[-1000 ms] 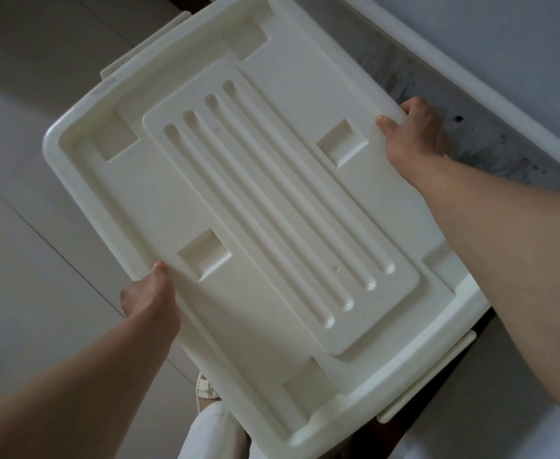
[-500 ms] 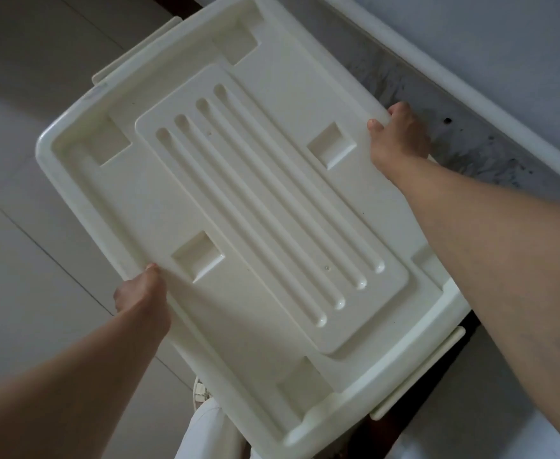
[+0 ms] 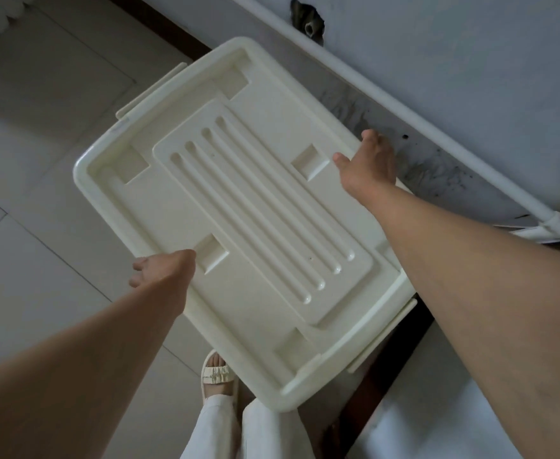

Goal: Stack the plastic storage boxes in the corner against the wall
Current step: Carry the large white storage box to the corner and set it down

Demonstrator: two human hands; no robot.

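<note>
The cream plastic storage box (image 3: 239, 220) fills the middle of the view, its ribbed lid facing up, lying on a diagonal from ten o'clock to four o'clock. Its far long edge lies close to the stained base of the wall (image 3: 471, 61), which fills the one to two o'clock part of the view and carries a white pipe (image 3: 404, 104) running down toward three o'clock. Pale floor tiles (image 3: 40, 160) spread from seven to eleven o'clock.

The right hand (image 3: 368, 164) sits at the box's wall-side long edge, at about two o'clock; the thumb lies on the lid and its fingers wrap over the rim, grasping it. The left hand (image 3: 162, 270) holds the opposite long edge at eight o'clock, its fingers curled under the rim.

At six o'clock, below the box, one foot in a cream sandal (image 3: 217, 376) stands on the tiles.
</note>
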